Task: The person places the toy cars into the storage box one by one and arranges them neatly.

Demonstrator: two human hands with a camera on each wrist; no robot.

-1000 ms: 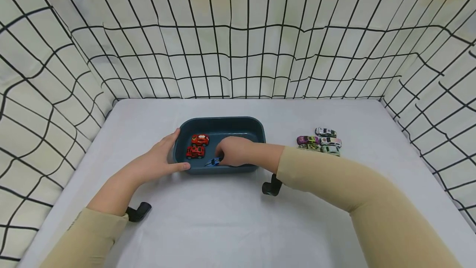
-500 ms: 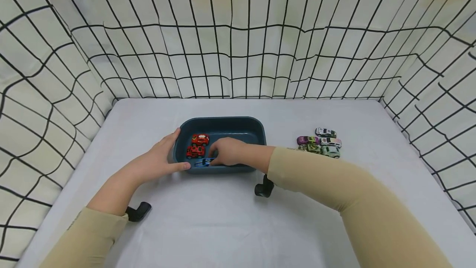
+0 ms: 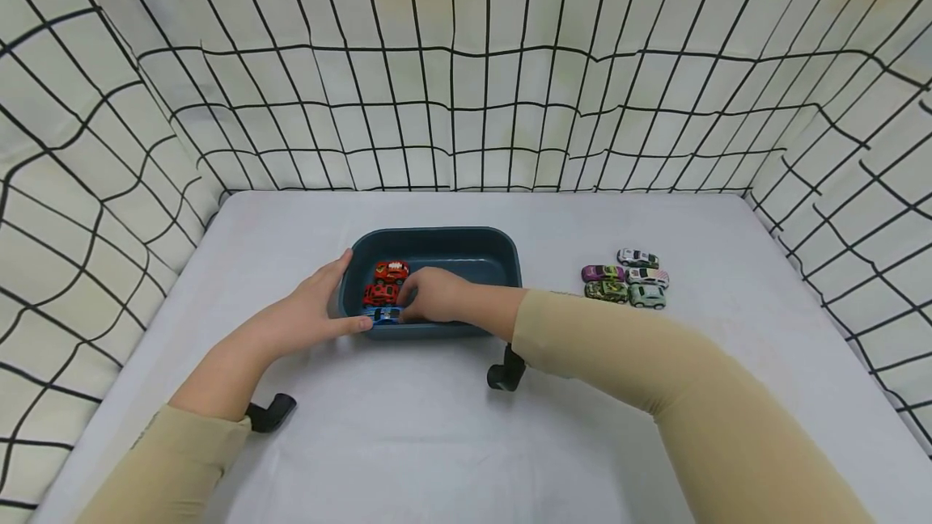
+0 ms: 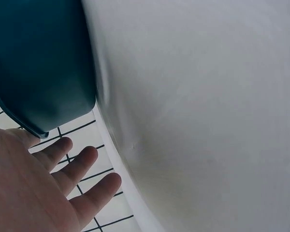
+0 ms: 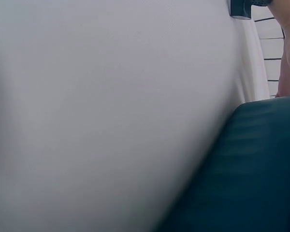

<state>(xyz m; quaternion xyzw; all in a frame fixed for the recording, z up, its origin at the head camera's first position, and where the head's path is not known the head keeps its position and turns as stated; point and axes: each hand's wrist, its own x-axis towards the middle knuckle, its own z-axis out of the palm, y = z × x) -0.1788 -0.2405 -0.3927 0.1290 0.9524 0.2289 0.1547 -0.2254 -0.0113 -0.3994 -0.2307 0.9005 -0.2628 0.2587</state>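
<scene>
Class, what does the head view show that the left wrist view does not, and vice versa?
Only the head view: the right hand holding a blue toy car, two red toy cars inside the teal tray, and five more toy cars outside it.
Only the left wrist view: the palm side of the left hand.
Both: the left hand, the tray, the white table surface and the black grid.
</scene>
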